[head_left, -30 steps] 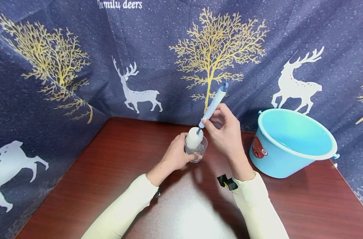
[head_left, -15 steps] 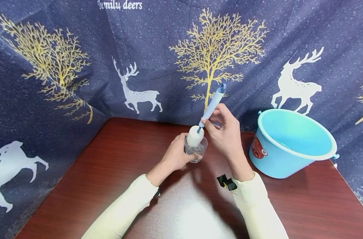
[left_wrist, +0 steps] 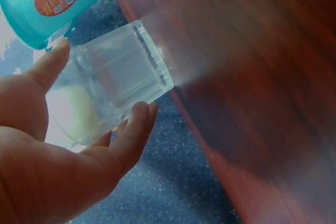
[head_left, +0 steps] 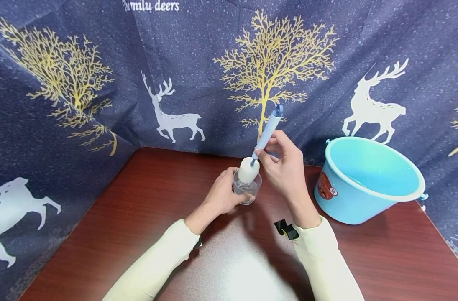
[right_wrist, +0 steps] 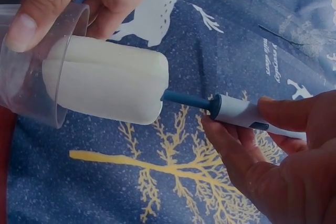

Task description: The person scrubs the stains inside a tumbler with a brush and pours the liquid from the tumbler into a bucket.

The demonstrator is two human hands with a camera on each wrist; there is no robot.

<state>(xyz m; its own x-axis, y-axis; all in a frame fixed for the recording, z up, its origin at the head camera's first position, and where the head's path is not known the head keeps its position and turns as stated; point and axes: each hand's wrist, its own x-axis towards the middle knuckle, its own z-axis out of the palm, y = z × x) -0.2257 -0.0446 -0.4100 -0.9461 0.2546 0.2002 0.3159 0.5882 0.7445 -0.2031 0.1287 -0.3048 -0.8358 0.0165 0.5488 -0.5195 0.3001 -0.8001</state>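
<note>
A clear cup (left_wrist: 123,66) stands near the back of the table, gripped round its side by my left hand (head_left: 226,193). My right hand (head_left: 285,165) pinches the pale blue handle of a sponge cup brush (head_left: 267,134) between thumb and fingers. The brush slants up to the right, its dark blue hanging loop at the top. Its white sponge head (right_wrist: 113,80) sits partly inside the cup's mouth, with the upper part sticking out above the rim. In the left wrist view the cup's lower part below the sponge is see-through.
A light blue bucket (head_left: 358,205) with a red label stands on the right of the reddish-brown table (head_left: 138,217). Behind the table hangs a dark blue cloth (head_left: 198,75) printed with deer and trees. A black wrist mount (head_left: 287,230) juts from the right sleeve.
The brush has tilted a little more upright, its handle top shifting left and its sponge head slightly right and up within the cup. The left hand and the cup stay in place.
</note>
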